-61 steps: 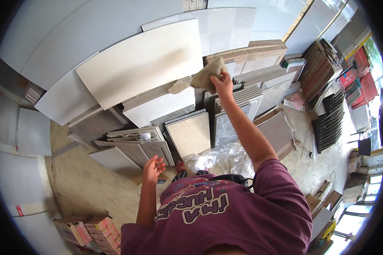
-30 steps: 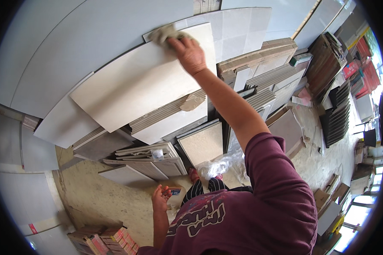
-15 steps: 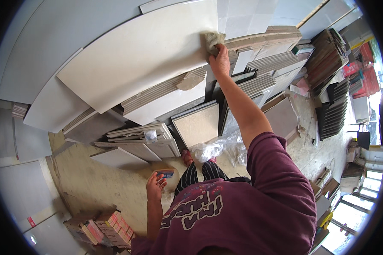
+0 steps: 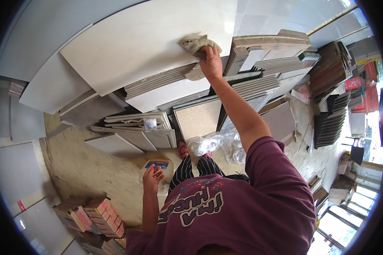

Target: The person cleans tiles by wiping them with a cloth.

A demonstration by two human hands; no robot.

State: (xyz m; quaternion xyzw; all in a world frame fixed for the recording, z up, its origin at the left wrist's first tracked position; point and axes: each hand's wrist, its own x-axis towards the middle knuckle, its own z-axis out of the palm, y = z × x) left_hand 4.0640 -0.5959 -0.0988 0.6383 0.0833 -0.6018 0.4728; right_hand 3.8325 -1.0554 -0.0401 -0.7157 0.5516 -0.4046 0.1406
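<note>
My right hand (image 4: 211, 63) is closed on a crumpled, grey-beige cloth (image 4: 195, 43). It presses the cloth against the lower right part of a large cream tile slab (image 4: 136, 40) that leans in front of me. My left hand (image 4: 152, 177) hangs low beside my body, fingers loosely bent and apart, with nothing in it. Beneath it on the floor is a pale container or box (image 4: 167, 171) with a blue printed patch, partly hidden by the hand.
Below the slab lean stacked tiles (image 4: 157, 80), a speckled beige tile (image 4: 198, 119) and several grey-white tiles (image 4: 136, 138). Clear plastic wrap (image 4: 208, 143) lies near my feet. Boxes (image 4: 102, 216) stand at the lower left; dark ribbed panels (image 4: 332, 125) stand at the right.
My right hand has moved the cloth left and slightly down across the slab, away from its right edge. My left hand has shifted slightly left. The whole view has tilted a little.
</note>
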